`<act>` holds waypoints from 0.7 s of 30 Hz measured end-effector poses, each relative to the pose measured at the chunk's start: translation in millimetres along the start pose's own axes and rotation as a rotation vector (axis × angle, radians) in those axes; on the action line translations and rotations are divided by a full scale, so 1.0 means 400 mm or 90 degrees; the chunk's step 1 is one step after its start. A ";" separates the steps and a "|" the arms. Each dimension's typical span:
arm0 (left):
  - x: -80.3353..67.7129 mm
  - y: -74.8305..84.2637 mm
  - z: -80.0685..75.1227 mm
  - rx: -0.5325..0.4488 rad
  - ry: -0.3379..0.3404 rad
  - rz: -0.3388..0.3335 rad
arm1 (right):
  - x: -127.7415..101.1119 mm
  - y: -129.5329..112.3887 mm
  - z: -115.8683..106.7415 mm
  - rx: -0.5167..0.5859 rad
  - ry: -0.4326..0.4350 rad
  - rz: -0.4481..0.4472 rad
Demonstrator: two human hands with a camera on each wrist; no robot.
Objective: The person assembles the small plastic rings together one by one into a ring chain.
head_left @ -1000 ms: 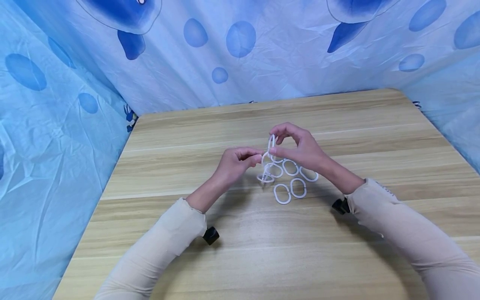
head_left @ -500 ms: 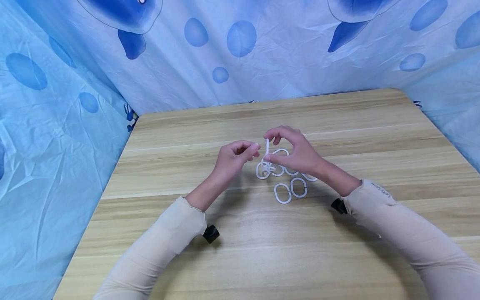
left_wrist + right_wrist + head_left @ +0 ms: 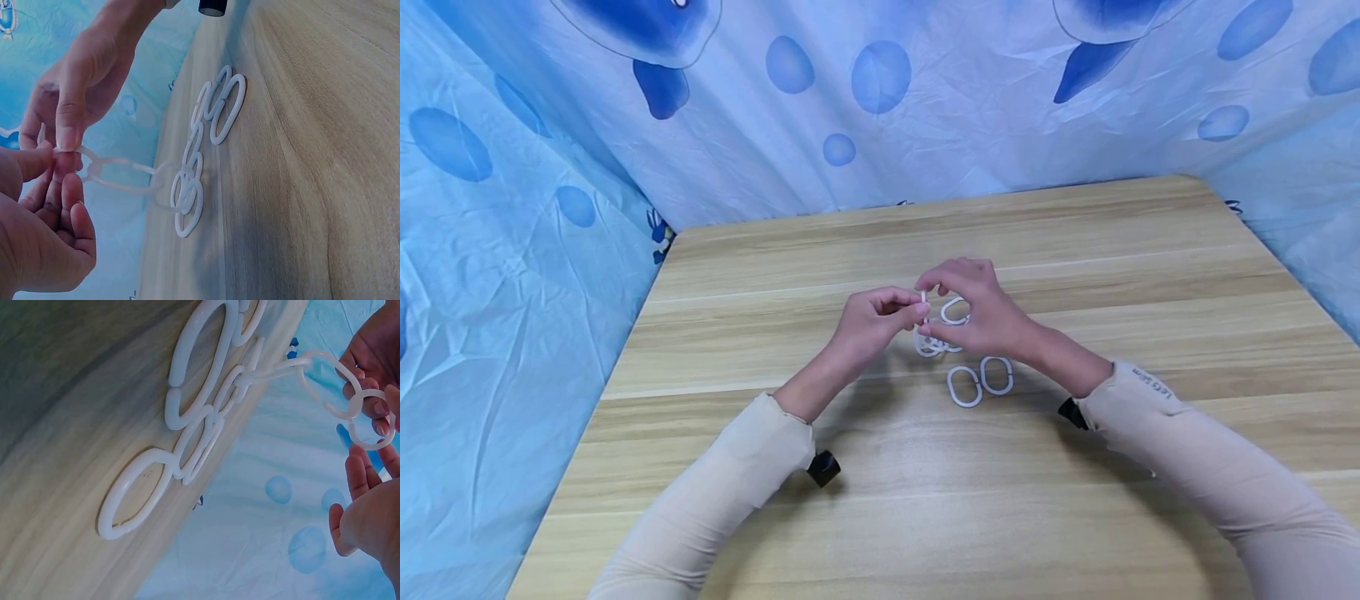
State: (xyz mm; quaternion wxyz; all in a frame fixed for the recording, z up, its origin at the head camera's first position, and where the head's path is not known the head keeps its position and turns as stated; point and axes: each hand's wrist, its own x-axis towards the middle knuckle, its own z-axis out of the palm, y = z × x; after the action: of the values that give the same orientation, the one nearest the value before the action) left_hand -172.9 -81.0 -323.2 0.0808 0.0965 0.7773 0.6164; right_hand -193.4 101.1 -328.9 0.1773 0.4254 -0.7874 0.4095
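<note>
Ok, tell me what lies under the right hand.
Under the right hand, white plastic oval rings of the chain lie on the wooden table. The hand covers some, so their count is unclear.

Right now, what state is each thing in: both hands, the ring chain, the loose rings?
Left hand: pinches the top ring of the chain.
Right hand: pinches the same ring from the other side.
Ring chain: linked, top end lifted, lower rings resting on the table.
Two loose rings: flat on the table, side by side, untouched.
</note>
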 end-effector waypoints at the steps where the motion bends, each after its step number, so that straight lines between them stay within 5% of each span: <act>1: -0.001 0.000 -0.001 0.003 0.001 -0.001 | -0.001 0.006 0.002 -0.010 -0.006 -0.005; 6: -0.003 -0.001 -0.006 0.028 0.019 0.000 | -0.010 0.019 -0.008 -0.038 -0.037 0.001; 21: -0.006 -0.022 -0.032 0.016 0.072 -0.022 | -0.070 0.075 -0.119 -0.080 -0.106 0.140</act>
State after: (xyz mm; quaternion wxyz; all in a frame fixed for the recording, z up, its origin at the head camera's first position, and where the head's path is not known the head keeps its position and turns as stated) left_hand -174.3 -95.4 -328.7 0.0465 0.0491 0.7898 0.6096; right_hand -204.8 162.9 -332.5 0.0915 0.3568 -0.8653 0.3399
